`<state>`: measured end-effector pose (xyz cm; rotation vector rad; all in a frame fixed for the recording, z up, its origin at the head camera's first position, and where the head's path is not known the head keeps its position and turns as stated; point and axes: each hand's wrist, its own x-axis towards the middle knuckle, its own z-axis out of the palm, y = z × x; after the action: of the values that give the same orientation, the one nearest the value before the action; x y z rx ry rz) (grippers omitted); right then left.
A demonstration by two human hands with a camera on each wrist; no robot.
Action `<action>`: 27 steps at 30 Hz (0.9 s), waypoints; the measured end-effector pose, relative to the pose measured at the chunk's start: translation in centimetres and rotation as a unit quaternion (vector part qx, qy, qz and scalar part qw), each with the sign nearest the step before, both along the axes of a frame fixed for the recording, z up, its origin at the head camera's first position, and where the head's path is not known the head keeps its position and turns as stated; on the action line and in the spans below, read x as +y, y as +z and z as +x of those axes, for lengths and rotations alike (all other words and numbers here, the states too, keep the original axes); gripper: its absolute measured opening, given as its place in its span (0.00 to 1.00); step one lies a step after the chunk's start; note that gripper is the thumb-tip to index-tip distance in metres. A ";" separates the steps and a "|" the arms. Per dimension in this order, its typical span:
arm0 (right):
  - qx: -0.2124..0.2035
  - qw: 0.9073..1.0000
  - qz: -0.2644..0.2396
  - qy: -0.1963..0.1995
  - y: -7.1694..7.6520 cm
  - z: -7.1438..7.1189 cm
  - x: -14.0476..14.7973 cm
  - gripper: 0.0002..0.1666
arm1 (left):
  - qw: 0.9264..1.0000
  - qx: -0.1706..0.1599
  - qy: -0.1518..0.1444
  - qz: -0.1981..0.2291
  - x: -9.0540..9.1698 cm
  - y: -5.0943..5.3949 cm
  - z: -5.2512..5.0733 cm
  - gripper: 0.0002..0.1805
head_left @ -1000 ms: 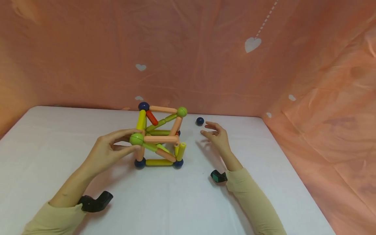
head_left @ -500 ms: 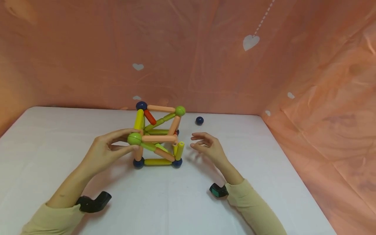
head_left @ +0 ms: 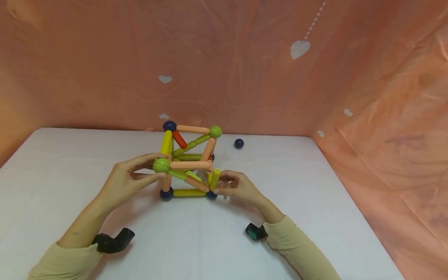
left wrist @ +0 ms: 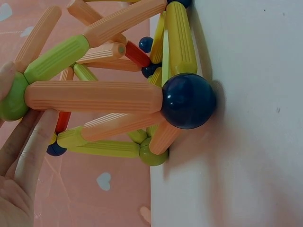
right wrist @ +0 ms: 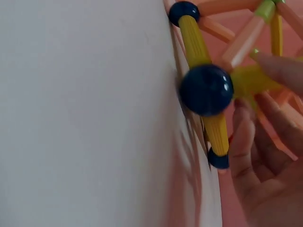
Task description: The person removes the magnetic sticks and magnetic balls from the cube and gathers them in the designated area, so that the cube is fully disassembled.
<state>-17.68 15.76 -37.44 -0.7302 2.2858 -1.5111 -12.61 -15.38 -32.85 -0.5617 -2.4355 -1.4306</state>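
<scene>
A frame of magnetic rods and balls stands on the table. My left hand [head_left: 127,182] pinches the green ball [head_left: 161,165] at its upper front left corner; a peach rod [left wrist: 94,97] runs from that ball down to a dark blue ball [left wrist: 188,100]. At the lower front right, my right hand [head_left: 241,189] has thumb and fingers about a short yellow rod [head_left: 215,179] that stands up from another blue ball [right wrist: 207,90]. That rod's upper end is free in the head view. In the right wrist view the thumb partly covers the yellow rod.
One loose dark blue ball [head_left: 239,143] lies behind and right of the frame. White cloth covers the table [head_left: 196,241], and a pink curtain [head_left: 224,70] with white hearts hangs behind and at the right. Each wrist wears a black camera mount [head_left: 113,241].
My right hand has come from near the loose blue ball, leftward and toward me, to the yellow rod at the front right corner. The left hand keeps its hold on the green ball.
</scene>
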 end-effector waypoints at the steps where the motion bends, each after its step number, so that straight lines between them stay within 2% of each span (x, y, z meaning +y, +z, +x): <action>1: 0.009 1.000 0.007 0.005 -0.1 0.1 -0.2 0.21 | 1.000 -0.002 0.001 -0.001 0.0 0.0 0.0 0.24; 7: 0.111 0.992 0.056 -0.008 -0.4 0.7 -1.1 0.14 | 1.000 -0.005 0.007 -0.008 -0.1 -0.1 0.1 0.24; 12: 0.201 0.977 0.075 -0.004 -0.6 1.0 -1.4 0.09 | 1.000 -0.010 0.008 -0.008 -0.2 -0.1 0.1 0.23; 15: 0.233 0.970 0.075 0.008 -0.6 1.0 -1.3 0.09 | 1.000 -0.017 0.001 0.003 -0.2 -0.1 0.2 0.23; 18: 0.220 0.972 0.076 -0.001 -0.5 1.0 -1.3 0.10 | 1.000 -0.022 -0.002 0.007 -0.1 0.0 0.3 0.23; 23: 0.118 0.988 0.078 -0.057 -0.4 1.0 -0.9 0.12 | 1.000 -0.020 -0.001 0.003 -0.1 0.1 0.3 0.23; 25: 0.082 0.990 0.080 -0.080 -0.3 0.8 -0.5 0.13 | 1.000 -0.017 -0.003 0.007 0.0 0.1 0.3 0.24; 27: 0.063 0.990 0.083 -0.096 -0.1 0.6 0.1 0.14 | 1.000 -0.014 -0.008 0.013 0.0 0.1 0.3 0.24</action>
<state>-17.06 15.84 -37.56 -0.5910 2.6041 -1.3653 -12.31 -15.36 -32.75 -0.5613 -2.4347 -1.4855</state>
